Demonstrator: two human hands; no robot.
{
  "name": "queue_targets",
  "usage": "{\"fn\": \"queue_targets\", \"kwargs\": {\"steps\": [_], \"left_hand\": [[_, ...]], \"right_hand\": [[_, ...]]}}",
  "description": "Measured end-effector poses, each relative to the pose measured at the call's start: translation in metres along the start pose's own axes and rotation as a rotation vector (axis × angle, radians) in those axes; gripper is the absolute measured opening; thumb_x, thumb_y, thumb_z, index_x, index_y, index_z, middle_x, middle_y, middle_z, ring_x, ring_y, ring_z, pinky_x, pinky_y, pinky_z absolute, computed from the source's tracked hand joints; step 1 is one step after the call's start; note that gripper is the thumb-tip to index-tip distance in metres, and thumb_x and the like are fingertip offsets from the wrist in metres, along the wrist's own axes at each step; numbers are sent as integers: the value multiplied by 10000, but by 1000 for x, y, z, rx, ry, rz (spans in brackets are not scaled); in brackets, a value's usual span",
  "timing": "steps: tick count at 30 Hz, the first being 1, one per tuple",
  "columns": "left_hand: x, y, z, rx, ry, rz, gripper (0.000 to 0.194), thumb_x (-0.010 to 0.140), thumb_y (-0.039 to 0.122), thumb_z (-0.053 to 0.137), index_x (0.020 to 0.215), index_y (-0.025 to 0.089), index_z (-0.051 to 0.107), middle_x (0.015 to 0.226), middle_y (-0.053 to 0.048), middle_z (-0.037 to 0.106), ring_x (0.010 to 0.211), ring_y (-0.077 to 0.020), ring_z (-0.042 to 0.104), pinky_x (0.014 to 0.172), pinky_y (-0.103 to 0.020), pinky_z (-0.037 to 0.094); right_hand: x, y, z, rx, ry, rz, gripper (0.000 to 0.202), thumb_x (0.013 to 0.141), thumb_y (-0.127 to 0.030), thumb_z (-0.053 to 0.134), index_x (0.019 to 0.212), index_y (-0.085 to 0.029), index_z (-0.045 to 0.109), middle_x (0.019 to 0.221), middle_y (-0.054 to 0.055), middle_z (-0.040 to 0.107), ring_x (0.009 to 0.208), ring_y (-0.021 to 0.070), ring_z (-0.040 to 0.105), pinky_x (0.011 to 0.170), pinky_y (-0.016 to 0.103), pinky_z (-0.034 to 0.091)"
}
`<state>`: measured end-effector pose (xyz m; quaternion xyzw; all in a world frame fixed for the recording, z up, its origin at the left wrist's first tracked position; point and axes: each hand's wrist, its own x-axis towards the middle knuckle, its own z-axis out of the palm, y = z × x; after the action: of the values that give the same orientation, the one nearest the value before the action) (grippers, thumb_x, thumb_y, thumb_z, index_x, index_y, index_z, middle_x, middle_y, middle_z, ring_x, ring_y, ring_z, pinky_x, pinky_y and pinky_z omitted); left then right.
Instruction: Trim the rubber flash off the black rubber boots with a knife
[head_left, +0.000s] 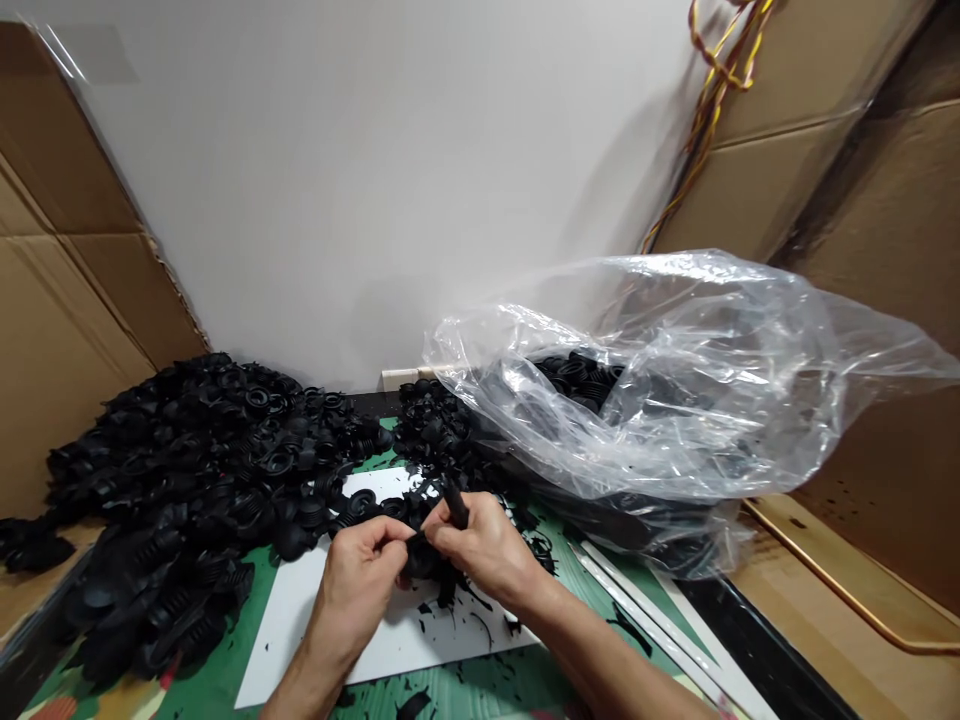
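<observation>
**Close Fingertip Work on a Black Part**

A black part sits between a person's two hands, just above a white sheet on a green mat. The left hand pinches its near left edge, thumb and forefinger drawn together with hardly a gap. The right hand curls closed around a dark handle, thumb and forefinger meeting at the part; whether they grip it too, and what the handle's lower end looks like, cannot be told.

Similar pieces, many ringed and ribbed, fill a pile at left and show inside a clear bag at right. Dark scraps litter the sheet.

Judging by its matt look and its folds, the part should be light, soft and rubbery: apt to flex rather than break, and not notably slippery. A thicker rim or ribbed body would likely give the surest hold; a thin edge may bend or stretch under a pinch.
</observation>
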<state>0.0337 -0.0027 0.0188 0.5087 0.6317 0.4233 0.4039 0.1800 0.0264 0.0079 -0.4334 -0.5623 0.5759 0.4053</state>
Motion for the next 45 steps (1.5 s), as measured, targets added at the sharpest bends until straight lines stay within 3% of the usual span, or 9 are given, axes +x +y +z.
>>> {"fn": "queue_targets", "kwargs": {"steps": [3, 8, 15, 19, 23, 27, 34, 38, 45], "left_hand": [[1, 3, -3, -105, 60, -56, 139, 575, 228, 548, 553, 158, 666, 401, 0, 591, 401, -120, 471, 437, -224, 331], [5, 2, -7, -224, 100, -54, 225, 589, 306, 655, 727, 131, 687, 561, -30, 681, 357, -100, 480, 415, -242, 369], [5, 5, -5, -123, 86, 57, 329, 631, 473, 655, 626, 147, 696, 458, -3, 598, 382, -101, 459, 432, -234, 386], [5, 4, -5, -8, 10, 63, 353, 669, 497, 623, 630, 155, 701, 363, 26, 493, 411, -118, 434, 440, -229, 350], [6, 4, -6, 35, -25, 54, 313, 645, 462, 639, 635, 155, 698, 393, 35, 483, 405, -114, 415, 432, -230, 323], [4, 5, -3, 130, -25, 105, 203, 637, 366, 629, 617, 171, 680, 529, 7, 566, 484, -129, 443, 466, -237, 336], [-3, -3, 4, 304, -31, 230, 173, 709, 269, 492, 565, 199, 558, 557, 27, 492, 526, -139, 435, 499, -247, 322], [-5, -3, 6, 270, -16, 207, 159, 685, 242, 475, 587, 195, 590, 563, 24, 509, 539, -140, 442, 510, -246, 326], [-2, 2, 3, 79, -84, 12, 200, 563, 211, 464, 615, 166, 652, 508, 28, 527, 475, -121, 416, 463, -235, 319]], "right_hand": [[2, -2, -4, 99, 52, 73, 60, 560, -171, 502, 517, -159, 542, 455, -54, 396, 435, 69, 309, 420, 224, 220], [2, -6, -8, 252, 48, 178, 80, 546, -225, 567, 549, -146, 578, 416, -63, 420, 366, 42, 267, 390, 226, 149], [3, -7, -8, 324, 30, 251, 69, 559, -206, 590, 558, -140, 571, 398, -56, 454, 310, 26, 240, 363, 225, 99], [3, -7, -6, 306, 22, 270, 50, 562, -184, 566, 560, -136, 581, 399, -53, 461, 306, 30, 257, 358, 223, 113], [2, -6, -3, 232, 31, 244, 47, 580, -164, 564, 551, -137, 590, 408, -48, 470, 335, 42, 288, 378, 223, 171], [-1, -4, -1, 90, -10, 111, 82, 612, -155, 533, 558, -141, 593, 471, -38, 477, 419, 68, 344, 418, 222, 238], [-10, -7, 2, -298, 10, -63, 119, 664, -142, 468, 557, -174, 428, 543, -44, 410, 518, 83, 334, 453, 207, 241], [-8, -2, 1, -223, -11, -51, 81, 639, -135, 454, 566, -166, 471, 535, -49, 382, 509, 82, 331, 447, 202, 246], [-2, 2, -1, -17, -67, -2, 95, 592, -150, 459, 515, -156, 515, 490, -47, 412, 468, 75, 339, 428, 201, 256]]}}
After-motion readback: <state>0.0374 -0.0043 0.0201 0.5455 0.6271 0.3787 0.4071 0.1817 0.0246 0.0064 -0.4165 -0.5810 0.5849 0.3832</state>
